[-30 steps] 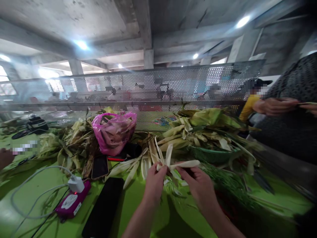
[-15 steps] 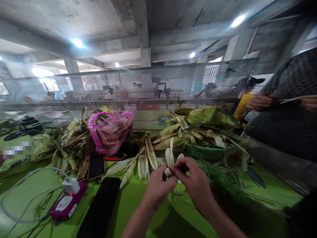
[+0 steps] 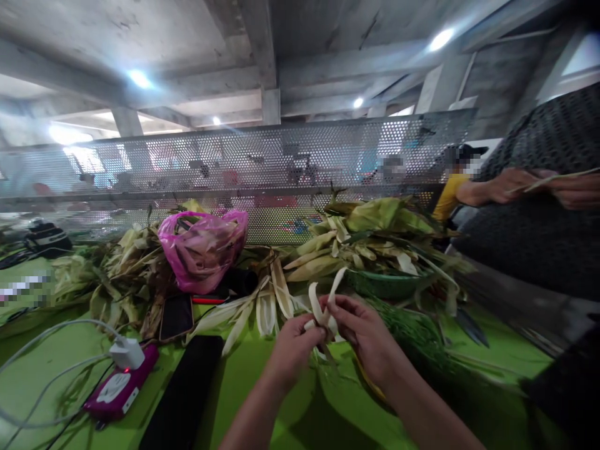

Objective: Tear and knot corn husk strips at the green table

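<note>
Pale corn husk strips point(image 3: 315, 297) stand up between my two hands, some curling upward and one short end sticking out beside my left thumb. My left hand point(image 3: 295, 347) is closed, pinching the strips near their crossing. On the other side my right hand point(image 3: 359, 325) pinches a strip between thumb and fingers, close to the left fingertips. Exactly how the strips cross is hidden by the fingers. Loose flattened husks point(image 3: 267, 312) lie on the green table just beyond my left hand. Green stringy fibres point(image 3: 412, 331) lie beside my right hand.
Husks heap over a green basin point(image 3: 389, 284). Left of it stand a pink plastic bag point(image 3: 201, 250), a phone point(image 3: 177, 317), a black oblong object point(image 3: 185, 390) and a purple power strip point(image 3: 122, 384) with white cables. At right, a co-worker's hands point(image 3: 529, 186) hold a thin strand. Behind runs a perforated metal screen point(image 3: 262, 162).
My right hand has drawn one strip up and to the right, so the strips now spread apart. The co-worker's hands have come closer together. The view has shifted slightly.
</note>
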The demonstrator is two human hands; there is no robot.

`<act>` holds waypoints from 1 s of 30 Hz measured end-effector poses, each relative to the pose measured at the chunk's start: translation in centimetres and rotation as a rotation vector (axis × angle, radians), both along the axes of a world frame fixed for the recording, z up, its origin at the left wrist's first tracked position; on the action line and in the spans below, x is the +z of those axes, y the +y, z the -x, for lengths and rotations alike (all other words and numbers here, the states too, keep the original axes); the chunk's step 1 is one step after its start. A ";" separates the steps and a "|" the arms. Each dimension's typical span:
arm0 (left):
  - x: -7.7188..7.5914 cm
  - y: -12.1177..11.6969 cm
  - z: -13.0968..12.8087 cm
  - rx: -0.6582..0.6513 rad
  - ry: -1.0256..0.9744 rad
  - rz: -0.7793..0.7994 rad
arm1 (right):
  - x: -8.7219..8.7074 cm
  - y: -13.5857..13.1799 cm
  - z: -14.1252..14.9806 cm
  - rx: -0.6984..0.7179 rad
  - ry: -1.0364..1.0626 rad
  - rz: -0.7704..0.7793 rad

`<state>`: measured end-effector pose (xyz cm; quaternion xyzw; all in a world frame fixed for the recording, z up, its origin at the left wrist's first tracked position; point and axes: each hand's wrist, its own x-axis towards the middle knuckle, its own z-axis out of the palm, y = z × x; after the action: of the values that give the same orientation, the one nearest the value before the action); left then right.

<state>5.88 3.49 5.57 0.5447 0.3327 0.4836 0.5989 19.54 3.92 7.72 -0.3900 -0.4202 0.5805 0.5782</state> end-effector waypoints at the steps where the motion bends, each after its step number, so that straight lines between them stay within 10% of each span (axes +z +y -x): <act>1: -0.1 0.0 0.1 0.001 -0.013 0.039 | 0.0 0.0 -0.1 -0.030 0.019 -0.002; 7: -0.3 0.4 0.6 0.059 0.014 0.228 | 0.3 -0.2 -0.4 -0.015 0.043 -0.110; 19: -0.1 0.9 1.4 0.045 0.231 -0.025 | 1.3 -0.2 -1.6 -0.050 -0.889 -0.574; 30: -0.1 1.0 1.6 0.048 0.297 -0.072 | 1.2 -0.3 -2.1 -0.100 -1.038 -0.673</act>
<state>4.31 4.47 5.49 0.6231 0.4129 0.4235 0.5117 21.65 3.64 8.88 -0.4371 -0.7877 0.1230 0.4162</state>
